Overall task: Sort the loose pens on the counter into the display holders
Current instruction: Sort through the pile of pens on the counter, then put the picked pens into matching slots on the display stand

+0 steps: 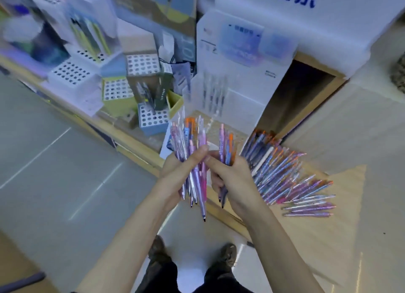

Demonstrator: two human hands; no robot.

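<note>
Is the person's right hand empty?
No, the right hand grips a small bunch of pens, purple and orange.

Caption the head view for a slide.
Left hand grips a large pen bunch, right hand a smaller bunch, beside loose pens fanned across the counter.

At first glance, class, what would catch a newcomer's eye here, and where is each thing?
The left hand grips a thick bundle of pens at centre, while the right hand holds a smaller bunch. A fan of loose pens lies on the counter to the right.
</note>
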